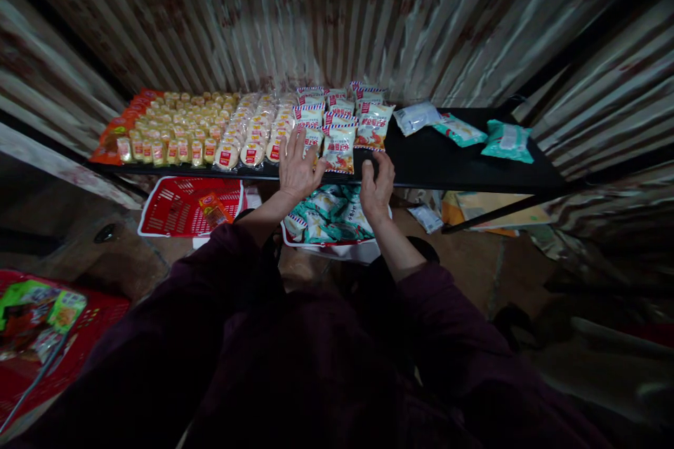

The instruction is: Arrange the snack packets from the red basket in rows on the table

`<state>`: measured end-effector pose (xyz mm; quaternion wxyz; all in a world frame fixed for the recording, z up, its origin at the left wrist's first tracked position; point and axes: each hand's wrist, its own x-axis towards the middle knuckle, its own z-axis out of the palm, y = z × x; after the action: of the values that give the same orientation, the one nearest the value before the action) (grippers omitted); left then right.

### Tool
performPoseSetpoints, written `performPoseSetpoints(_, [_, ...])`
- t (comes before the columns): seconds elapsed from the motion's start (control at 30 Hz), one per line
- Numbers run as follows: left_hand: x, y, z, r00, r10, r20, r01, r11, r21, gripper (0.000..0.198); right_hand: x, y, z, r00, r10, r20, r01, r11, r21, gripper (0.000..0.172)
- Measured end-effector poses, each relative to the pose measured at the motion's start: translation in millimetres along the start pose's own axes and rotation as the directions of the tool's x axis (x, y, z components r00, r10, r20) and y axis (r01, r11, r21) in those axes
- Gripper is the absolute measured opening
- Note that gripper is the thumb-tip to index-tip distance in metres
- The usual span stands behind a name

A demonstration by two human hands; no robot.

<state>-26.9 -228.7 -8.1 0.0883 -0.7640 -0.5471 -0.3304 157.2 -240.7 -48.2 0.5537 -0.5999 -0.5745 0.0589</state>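
Left hand (300, 167) spread over white snack packets (339, 146), right hand (377, 184) half-curled, thumb apart, just beside them, teal packets (506, 141) to their right

On the narrow desk (437, 163), round wrapped snacks (257, 136) lie left of pillow-shaped packets (338, 147). Below stands one slotted plastic basket (176, 202).

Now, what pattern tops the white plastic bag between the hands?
That bag has red-and-blue stripes; head view.

Dim light looks brightest on the packets (340, 147), with edges shadowy and stretched.
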Motion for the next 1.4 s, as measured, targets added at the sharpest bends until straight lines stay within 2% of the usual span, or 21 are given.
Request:
performPoseSetpoints(0.17, [-3, -5, 12.3, 0.997, -0.039, 0.059, 0.042, 0.997, -0.058, 0.04, -7, 6, 3, 0.999, 0.041, 0.02, -0.04, 0.999, -0.023, 0.047])
performPoseSetpoints(0.27, [-2, -8, 18.3, 0.997, -0.049, 0.06, 0.053, 0.996, -0.072, 0.039, -6, 7, 2, 0.998, 0.06, 0.021, -0.059, 0.998, -0.028, 0.045])
performPoseSetpoints(0.57, [10, -13, 28.1, 1.0, -0.019, 0.009, 0.019, 0.997, -0.078, 0.035, 6, 1, -4, 1.0, 0.016, -0.021, -0.016, 1.0, 0.02, 0.043])
performPoseSetpoints(0.87, [5, -11, 38.9, 0.997, 0.036, 0.068, -0.029, 0.994, -0.102, 0.033, 12, 7, -3, 0.999, 0.011, -0.053, -0.009, 0.999, 0.036, 0.038])
performPoseSetpoints(0.97, [-10, -8, 42.2, 0.988, 0.112, 0.106, -0.096, 0.984, -0.147, 0.033, 5, 8, -3, 0.998, 0.034, -0.046, -0.033, 0.999, 0.026, 0.038])
performPoseSetpoints(1.03, [-27, -4, 44.0, 0.968, 0.193, 0.16, -0.158, 0.966, -0.206, 0.036, -5, 10, -4, 0.997, 0.082, 0.007, -0.082, 0.996, 0.03, 0.038])
performPoseSetpoints(1.17, [-68, 3, 48.6, 0.912, 0.267, 0.312, -0.179, 0.942, -0.283, 0.036, -35, 24, -8, 0.961, 0.151, 0.232, -0.151, 0.988, -0.016, 0.034])
performPoseSetpoints(1.2, [-76, 4, 49.7, 0.892, 0.272, 0.361, -0.17, 0.942, -0.289, 0.036, -42, 29, -10, 0.948, 0.154, 0.277, -0.146, 0.988, -0.048, 0.032])
performPoseSetpoints(1.3, [-95, 5, 50.7, 0.873, 0.202, 0.444, -0.087, 0.96, -0.265, 0.036, -58, 48, -18, 0.92, 0.174, 0.351, -0.122, 0.979, -0.166, 0.031])
performPoseSetpoints(1.4, [-105, 4, 49.1, 0.867, 0.175, 0.466, -0.064, 0.968, -0.244, 0.037, -65, 68, -29, 0.909, 0.241, 0.34, -0.117, 0.93, -0.348, 0.031])
